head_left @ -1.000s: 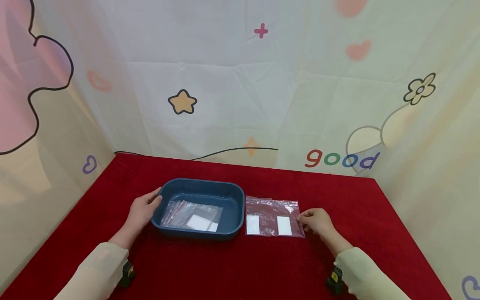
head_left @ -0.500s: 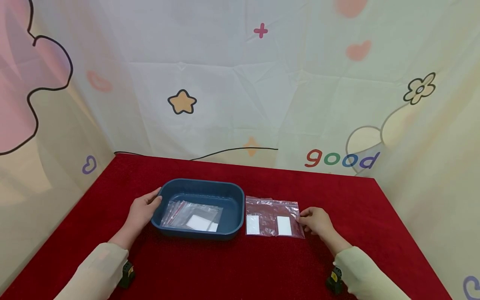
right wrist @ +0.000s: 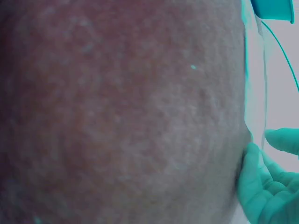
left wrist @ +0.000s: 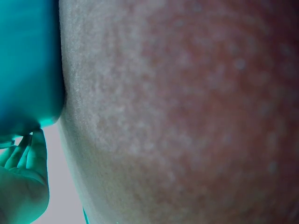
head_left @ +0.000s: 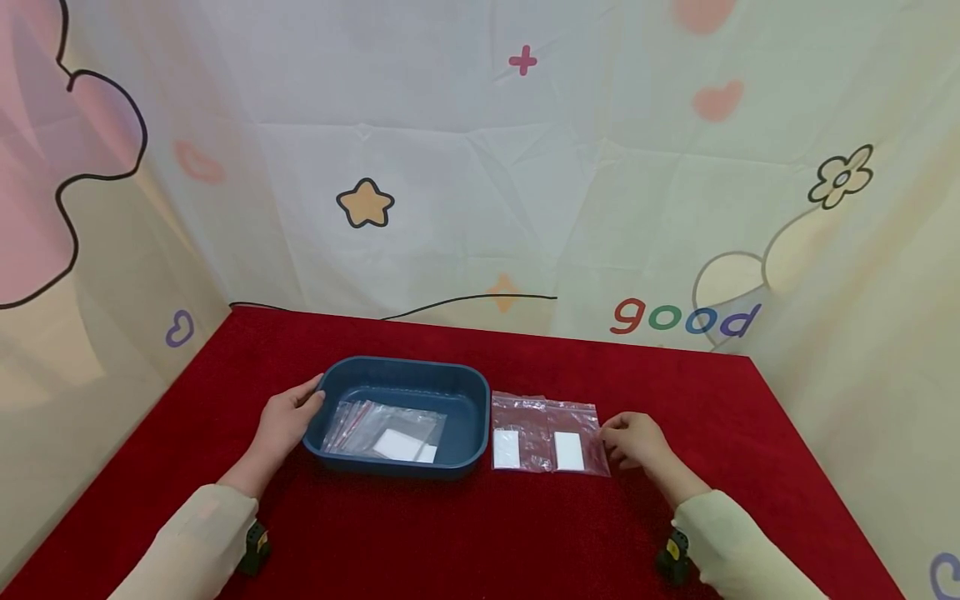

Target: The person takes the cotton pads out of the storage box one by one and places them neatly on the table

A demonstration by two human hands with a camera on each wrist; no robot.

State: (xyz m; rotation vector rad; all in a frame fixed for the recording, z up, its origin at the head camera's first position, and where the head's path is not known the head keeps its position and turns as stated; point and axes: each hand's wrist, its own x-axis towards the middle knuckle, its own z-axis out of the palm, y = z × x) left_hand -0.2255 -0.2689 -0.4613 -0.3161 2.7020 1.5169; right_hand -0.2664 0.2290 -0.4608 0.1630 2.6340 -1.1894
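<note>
My left hand [head_left: 285, 421] grips the left end of a blue rectangular basin [head_left: 471, 429], thumb and forefinger at the rim. In the left wrist view its fingers [left wrist: 36, 151] reach up to the wall of the basin [left wrist: 28, 60]. Inside lies a fanned stack of clear zip bags [head_left: 382, 425] with white cards showing. Right of the basin, two zip bags lie side by side, the left bag [head_left: 532, 429] and the right bag [head_left: 592, 421], each holding a white card. At the right bag's outer edge is my right hand [head_left: 637, 442], thumb and forefinger [right wrist: 251, 163] apart.
Red cloth [head_left: 480, 533] covers the table. A printed fabric curtain [head_left: 450, 208] rises behind it and along both sides. Both wrists carry dark devices on straps, the left device [head_left: 255, 550] and the right device [head_left: 672, 557].
My right hand's fingertips have eased slightly right from the right bag's edge. That bag now lies a little to the right, its overlap with the left bag reduced. My left hand and the basin stay put.
</note>
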